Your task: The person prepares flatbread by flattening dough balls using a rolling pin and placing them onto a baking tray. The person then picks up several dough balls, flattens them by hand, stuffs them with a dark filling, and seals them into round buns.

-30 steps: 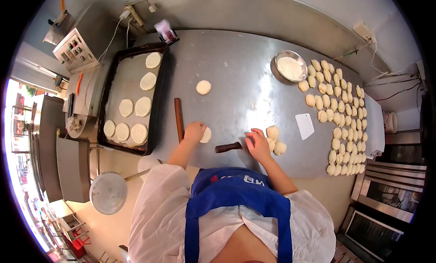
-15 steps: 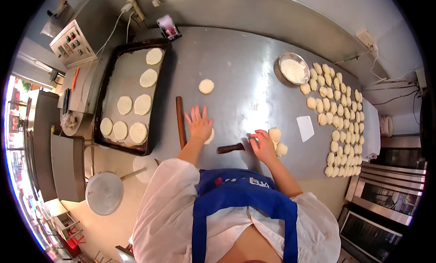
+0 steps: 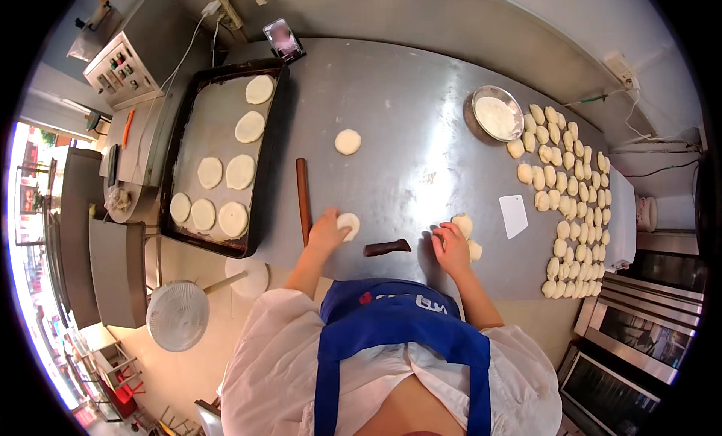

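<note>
At the near left of the steel table, my left hand is closed at the left edge of a flattened dough round, its thumb lying on the dough. My right hand is open beside two pale dough pieces, the upper dough piece and the lower dough piece. Its fingers are bent and apart, and I see nothing in them. Between my hands lies a short dark brown piece of filling, its kind unclear. Farther off rests another flat dough round. A brown rolling pin lies left of my left hand.
A dark-rimmed baking tray with several flat dough rounds stands at the left. On the right are a white scraper, a metal bowl of flour and rows of dough pieces. A phone stands at the back.
My left hand has drawn back from lying spread above the near dough round and curled at its edge, so more of the round shows. My right hand remains beside the dough pieces.
</note>
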